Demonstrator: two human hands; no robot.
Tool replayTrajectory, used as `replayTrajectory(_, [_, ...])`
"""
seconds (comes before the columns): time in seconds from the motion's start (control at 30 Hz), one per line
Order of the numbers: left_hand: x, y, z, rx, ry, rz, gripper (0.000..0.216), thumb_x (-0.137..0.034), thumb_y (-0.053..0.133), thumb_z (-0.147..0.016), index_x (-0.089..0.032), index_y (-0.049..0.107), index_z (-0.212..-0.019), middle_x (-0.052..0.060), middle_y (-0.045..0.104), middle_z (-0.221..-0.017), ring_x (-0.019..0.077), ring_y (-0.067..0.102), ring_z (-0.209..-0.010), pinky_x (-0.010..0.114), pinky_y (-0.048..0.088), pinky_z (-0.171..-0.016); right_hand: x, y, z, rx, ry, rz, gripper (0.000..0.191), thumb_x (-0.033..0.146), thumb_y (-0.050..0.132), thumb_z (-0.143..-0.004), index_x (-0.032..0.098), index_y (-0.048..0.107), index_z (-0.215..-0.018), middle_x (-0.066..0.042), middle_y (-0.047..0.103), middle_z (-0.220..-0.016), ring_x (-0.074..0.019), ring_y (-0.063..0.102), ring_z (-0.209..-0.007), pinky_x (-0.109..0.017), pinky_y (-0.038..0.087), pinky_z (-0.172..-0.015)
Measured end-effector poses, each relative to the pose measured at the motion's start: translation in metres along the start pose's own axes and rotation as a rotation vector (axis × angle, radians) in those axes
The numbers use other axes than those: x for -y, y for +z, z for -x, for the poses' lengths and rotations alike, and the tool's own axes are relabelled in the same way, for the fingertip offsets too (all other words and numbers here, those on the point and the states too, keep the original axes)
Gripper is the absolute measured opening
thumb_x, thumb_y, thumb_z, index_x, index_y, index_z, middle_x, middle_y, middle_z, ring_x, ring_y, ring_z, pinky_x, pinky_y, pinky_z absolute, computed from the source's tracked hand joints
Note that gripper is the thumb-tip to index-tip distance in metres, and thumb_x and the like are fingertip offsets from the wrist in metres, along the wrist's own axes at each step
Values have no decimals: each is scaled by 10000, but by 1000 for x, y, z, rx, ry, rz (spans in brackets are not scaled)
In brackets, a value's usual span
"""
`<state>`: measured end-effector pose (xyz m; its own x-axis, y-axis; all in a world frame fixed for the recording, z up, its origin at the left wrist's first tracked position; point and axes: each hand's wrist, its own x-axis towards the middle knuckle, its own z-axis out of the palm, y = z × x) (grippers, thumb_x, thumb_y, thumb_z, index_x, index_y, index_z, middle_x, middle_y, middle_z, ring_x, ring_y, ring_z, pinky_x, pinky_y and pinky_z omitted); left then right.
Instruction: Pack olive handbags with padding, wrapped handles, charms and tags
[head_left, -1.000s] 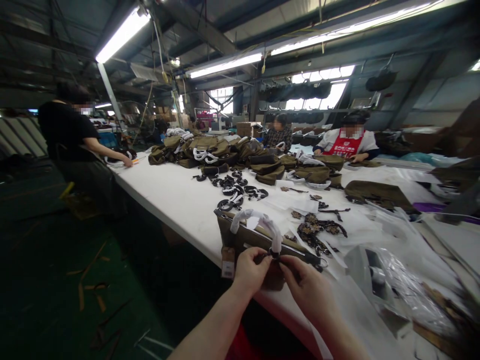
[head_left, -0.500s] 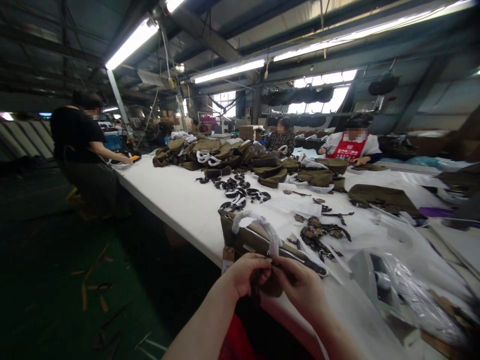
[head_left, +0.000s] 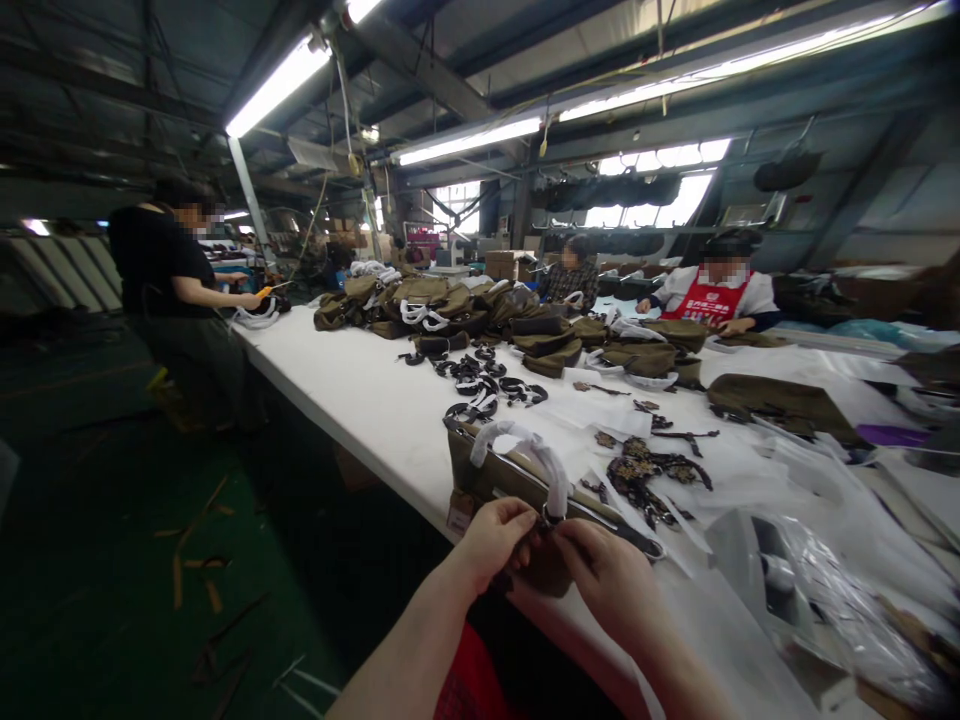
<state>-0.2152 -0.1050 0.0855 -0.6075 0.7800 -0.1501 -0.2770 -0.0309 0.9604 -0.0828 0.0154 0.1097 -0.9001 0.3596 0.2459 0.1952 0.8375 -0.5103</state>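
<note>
An olive handbag [head_left: 487,475] stands at the near edge of the white table, its arched handle [head_left: 517,435] wrapped in white material. A metal ring [head_left: 553,516] sits at the handle's near foot. Just beside this ring, my left hand [head_left: 499,545] is closed in a pinch on a small dark strap, mostly hidden by the fingers. My right hand [head_left: 611,570] pinches close to the same ring from the other side; what its fingertips hold is too small to make out. A paper tag [head_left: 460,515] hangs at the bag's left end.
Several black straps [head_left: 480,375] lie beyond the bag, and a heap of olive bags [head_left: 450,305] stands farther back. Dark patterned charms [head_left: 637,470] lie to the right, near a tape dispenser [head_left: 772,570] and clear plastic. Other people work around the table.
Both hands stay at the handle's ring, with the fingers shifted slightly and the ring now more visible. At the far left, a person has raised a hand holding an orange-handled tool.
</note>
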Motion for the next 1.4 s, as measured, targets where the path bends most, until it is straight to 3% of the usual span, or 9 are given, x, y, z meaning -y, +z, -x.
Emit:
replayTrajectory(0.2, [-1,-3,0,19,-6,16,443,-536,701,-718,-118,684,-867,-20,599,-589,32,390,-370,206,200,-384,8,-5,-1,89,-20,8,280,311,403,-962,248,663,-879,-7,711,-859,-188,651,-794,-305,424,-708])
replayTrajectory(0.4, [4,7,-2,-68,16,-21,611,-719,617,-714,-113,670,-781,-2,595,-513,43,348,-299,225,153,-345,14,-4,-1,73,14,79,275,342,415,-930,245,643,-810,-15,699,-787,-197,651,-732,-299,403,-648])
replayTrajectory(0.57, [20,14,-1,-77,44,-58,504,-632,701,-703,-139,681,-810,-2,631,-555,56,369,-328,221,234,-361,20,4,1,-54,26,186,248,409,481,-881,241,651,-814,-41,726,-811,-209,668,-708,-295,398,-598])
replayTrajectory(0.7, [25,11,-2,-242,215,-156,373,-515,712,-746,-145,725,-786,53,703,-735,153,618,-636,257,472,-597,15,14,5,-135,45,205,297,421,460,-901,229,664,-999,-66,757,-900,-227,709,-736,-299,425,-583])
replayTrajectory(0.83, [19,13,-5,-288,230,59,391,-533,712,-750,-148,702,-815,88,744,-859,202,677,-833,313,513,-822,14,14,3,-141,94,259,347,347,411,-933,216,602,-1190,-81,766,-886,-245,724,-706,-311,409,-559])
replayTrajectory(0.93, [15,16,-7,-309,159,231,473,-585,773,-662,-147,671,-808,93,745,-829,202,694,-791,324,530,-795,16,12,-1,-62,91,326,268,282,404,-934,234,634,-1062,-76,763,-842,-250,719,-684,-313,361,-536])
replayTrajectory(1.03, [14,17,-9,-350,120,224,528,-587,831,-574,-145,662,-808,73,727,-755,185,691,-712,305,530,-729,14,13,-6,-25,122,333,218,267,410,-941,233,625,-948,-58,749,-803,-244,716,-703,-309,350,-548])
replayTrajectory(1.17, [18,11,-12,-333,113,182,554,-510,893,-487,-148,651,-831,37,701,-664,167,669,-630,292,517,-675,6,17,-8,-17,147,225,207,292,412,-956,242,611,-982,-41,754,-886,-239,716,-800,-302,396,-605])
replayTrajectory(1.4, [16,5,-11,-216,128,-13,220,-322,827,-608,-142,734,-693,49,715,-668,167,622,-632,280,460,-645,1,17,-5,-43,136,28,216,339,420,-944,236,607,-972,-27,739,-864,-234,698,-802,-310,443,-663])
